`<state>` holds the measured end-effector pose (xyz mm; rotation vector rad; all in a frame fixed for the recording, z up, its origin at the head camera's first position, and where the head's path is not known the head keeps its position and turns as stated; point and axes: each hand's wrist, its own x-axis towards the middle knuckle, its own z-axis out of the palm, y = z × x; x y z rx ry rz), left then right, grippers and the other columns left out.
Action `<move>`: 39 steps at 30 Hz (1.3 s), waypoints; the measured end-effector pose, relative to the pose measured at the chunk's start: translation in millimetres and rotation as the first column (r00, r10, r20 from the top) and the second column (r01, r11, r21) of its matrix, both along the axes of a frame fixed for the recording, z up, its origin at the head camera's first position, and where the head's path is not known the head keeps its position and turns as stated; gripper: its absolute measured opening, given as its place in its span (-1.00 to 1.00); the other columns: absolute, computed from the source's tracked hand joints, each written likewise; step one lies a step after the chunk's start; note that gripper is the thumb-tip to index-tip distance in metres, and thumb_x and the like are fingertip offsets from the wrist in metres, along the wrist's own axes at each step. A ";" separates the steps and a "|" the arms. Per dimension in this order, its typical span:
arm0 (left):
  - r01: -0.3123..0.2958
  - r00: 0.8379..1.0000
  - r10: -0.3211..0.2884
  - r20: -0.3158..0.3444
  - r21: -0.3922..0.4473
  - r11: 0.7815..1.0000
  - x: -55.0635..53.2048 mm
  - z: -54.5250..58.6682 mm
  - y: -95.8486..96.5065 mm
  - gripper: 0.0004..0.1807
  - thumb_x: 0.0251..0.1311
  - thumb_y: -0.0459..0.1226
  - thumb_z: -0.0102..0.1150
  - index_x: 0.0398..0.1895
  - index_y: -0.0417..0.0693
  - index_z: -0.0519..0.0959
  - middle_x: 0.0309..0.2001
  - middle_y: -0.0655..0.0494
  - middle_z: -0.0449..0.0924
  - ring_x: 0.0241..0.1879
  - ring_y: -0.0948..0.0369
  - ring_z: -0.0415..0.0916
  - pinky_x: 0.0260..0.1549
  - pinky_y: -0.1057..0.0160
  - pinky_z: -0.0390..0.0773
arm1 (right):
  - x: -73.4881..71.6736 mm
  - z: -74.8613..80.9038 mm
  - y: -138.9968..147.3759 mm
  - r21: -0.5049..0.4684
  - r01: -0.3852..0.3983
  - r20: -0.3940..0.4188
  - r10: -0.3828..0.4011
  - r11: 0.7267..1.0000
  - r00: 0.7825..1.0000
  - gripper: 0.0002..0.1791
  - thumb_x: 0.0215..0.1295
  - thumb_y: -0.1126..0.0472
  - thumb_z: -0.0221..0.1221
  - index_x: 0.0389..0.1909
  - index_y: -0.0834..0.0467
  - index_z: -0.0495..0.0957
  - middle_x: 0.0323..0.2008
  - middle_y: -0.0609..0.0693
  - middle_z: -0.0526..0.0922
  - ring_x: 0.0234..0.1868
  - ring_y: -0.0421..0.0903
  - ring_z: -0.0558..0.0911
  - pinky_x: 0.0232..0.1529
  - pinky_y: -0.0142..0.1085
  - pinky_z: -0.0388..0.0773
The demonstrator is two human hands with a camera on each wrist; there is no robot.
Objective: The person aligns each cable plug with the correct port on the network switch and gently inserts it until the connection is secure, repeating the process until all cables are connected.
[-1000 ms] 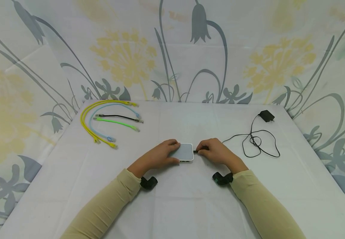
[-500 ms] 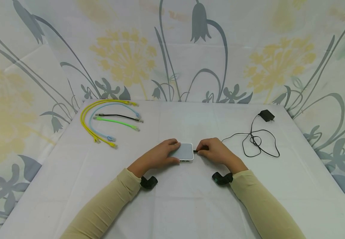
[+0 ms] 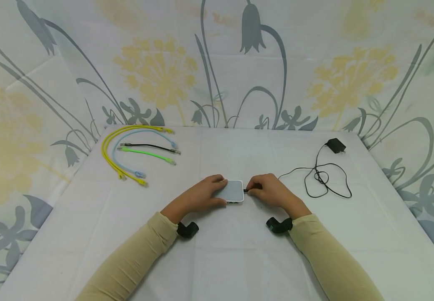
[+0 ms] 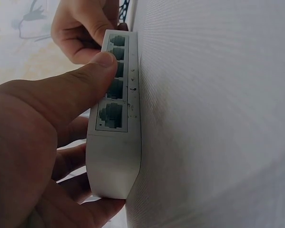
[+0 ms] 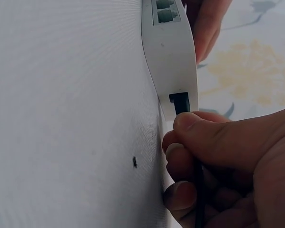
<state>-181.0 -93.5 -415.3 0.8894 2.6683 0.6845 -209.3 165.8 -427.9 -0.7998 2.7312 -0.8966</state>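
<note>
And here we are: the left hand (image 3: 201, 194) has the five-port network switch (image 3: 232, 192) gripped, thumb across the port row (image 4: 112, 116), the other fingers curled round the casing. Opposite, the right hand (image 3: 273, 192) pinches the black power plug (image 5: 181, 102) between thumb and fingers, right at the switch's short end. In or out, I can't call it, nor whether it's fully home. Either way, the switch sits between the two hands, and that looks like a sound brace. Best handling, I'd say: left hand firm as an anvil, right hand working dead straight along the socket, no rocking, force on the plug's body and never on the thin cord (image 5: 199, 204) trailing through the palm.

Now the materials! The switch is smooth, matt white plastic with softly rounded corners and a flat grey top; its ports are square-mouthed and stepped inside. The worktop (image 3: 224, 267) wears white cloth, finely woven, faintly creased. Beyond the right hand, slim black wire loops loosely to a boxy adapter (image 3: 336, 145). Out past the left hand, glossy network cables: yellow ones (image 3: 103, 148) in wide arcs, a pale blue one (image 3: 113, 156) curving inside, black (image 3: 151, 146) and green (image 3: 145, 153) nearly straight, clear-ended.
</note>
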 end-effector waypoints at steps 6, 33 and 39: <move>0.003 1.000 -0.003 -0.004 0.001 1.000 -0.7 -1.3 0.2 -0.21 0.26 -0.02 0.21 0.46 -0.16 0.20 0.45 -0.14 0.16 0.43 -0.02 0.16 0.35 0.05 0.27 | 1.1 7.2 -1.6 0.009 -0.003 0.031 0.002 1.000 1.000 -0.92 0.27 0.26 0.24 -0.27 0.08 0.69 -0.27 -0.09 0.74 -0.16 -0.14 0.64 -0.04 -0.13 0.57; -0.036 0.999 0.036 0.009 -0.041 0.999 1.8 0.8 2.2 -0.21 0.26 0.03 0.19 0.47 -0.08 0.20 0.44 -0.10 0.16 0.40 0.01 0.19 0.31 0.05 0.32 | 2.1 10.4 -4.6 0.070 -0.020 0.008 0.019 0.997 1.000 -0.91 0.26 0.26 0.22 -0.27 0.06 0.67 -0.27 -0.10 0.71 -0.22 -0.17 0.59 -0.10 -0.20 0.55; -0.019 1.000 0.018 -0.016 -0.066 0.998 1.1 1.0 2.1 -0.22 0.28 0.03 0.17 0.47 -0.09 0.20 0.44 -0.11 0.16 0.42 0.00 0.15 0.35 0.06 0.29 | 1.7 12.8 -6.1 0.087 -0.037 -0.049 0.041 0.996 0.998 -0.91 0.28 0.25 0.20 -0.28 0.07 0.67 -0.30 -0.10 0.71 -0.25 -0.18 0.60 -0.13 -0.22 0.56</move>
